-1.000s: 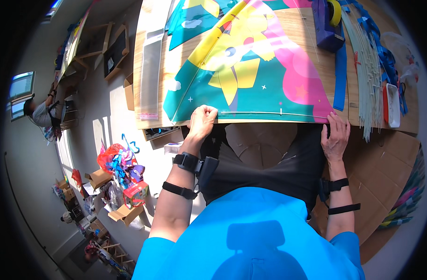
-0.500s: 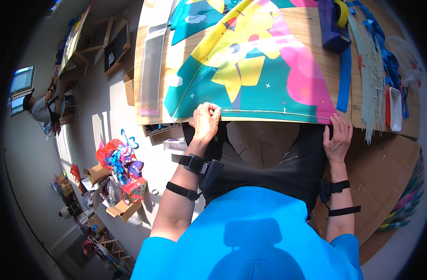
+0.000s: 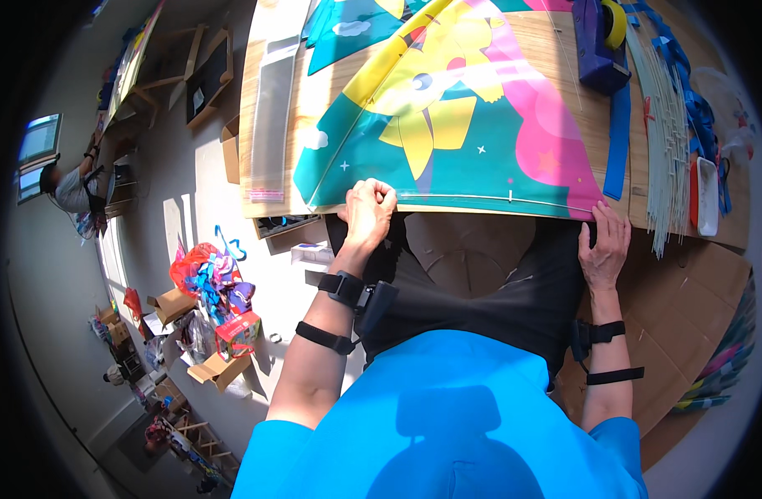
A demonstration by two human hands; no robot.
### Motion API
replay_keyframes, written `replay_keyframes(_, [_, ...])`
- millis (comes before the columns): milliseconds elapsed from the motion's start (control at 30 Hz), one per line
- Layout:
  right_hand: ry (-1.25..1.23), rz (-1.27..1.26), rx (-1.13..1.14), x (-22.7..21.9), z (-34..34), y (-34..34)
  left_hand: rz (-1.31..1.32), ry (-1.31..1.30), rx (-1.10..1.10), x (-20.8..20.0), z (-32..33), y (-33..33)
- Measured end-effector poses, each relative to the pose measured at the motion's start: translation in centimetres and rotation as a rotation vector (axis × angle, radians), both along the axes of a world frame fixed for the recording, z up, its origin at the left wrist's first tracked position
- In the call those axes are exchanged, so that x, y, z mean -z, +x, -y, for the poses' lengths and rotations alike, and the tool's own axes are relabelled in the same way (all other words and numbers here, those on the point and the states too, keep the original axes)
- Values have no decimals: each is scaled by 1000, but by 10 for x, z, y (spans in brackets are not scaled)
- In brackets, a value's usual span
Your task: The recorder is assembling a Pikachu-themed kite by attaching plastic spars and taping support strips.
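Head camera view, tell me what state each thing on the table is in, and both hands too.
Printed sheet: spread out
Thin rod: lying along the sheet's near edge
Left hand: fingers curled at that edge
Right hand: open, fingertips at the near right corner
Tape dispenser: loaded with a yellow roll
Clear bag: lying flat
Blue strip: laid out
Pale sticks: loosely bunched
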State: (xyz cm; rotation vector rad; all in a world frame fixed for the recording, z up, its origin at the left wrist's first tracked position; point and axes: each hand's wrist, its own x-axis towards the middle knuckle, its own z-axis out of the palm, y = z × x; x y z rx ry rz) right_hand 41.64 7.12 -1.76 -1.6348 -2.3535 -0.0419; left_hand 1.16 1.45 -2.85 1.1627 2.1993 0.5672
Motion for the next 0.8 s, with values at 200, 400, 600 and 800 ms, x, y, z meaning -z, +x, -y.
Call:
replay_keyframes(200, [3,-7,-7,-1,0,-1,-47,58,1,5,3,3])
replay_keyframes(400, [4,-11,-3,-1,0,-1,-58,-22,-7,-4,-1,4])
replay_keyframes(600, [9,-22,-8,-2,-1,-2,-4,-40,-15,-2,-1,0])
replay_keyframes(800, [19,-12,-13,-1,0,-1,-16,14,-14,1,0,1])
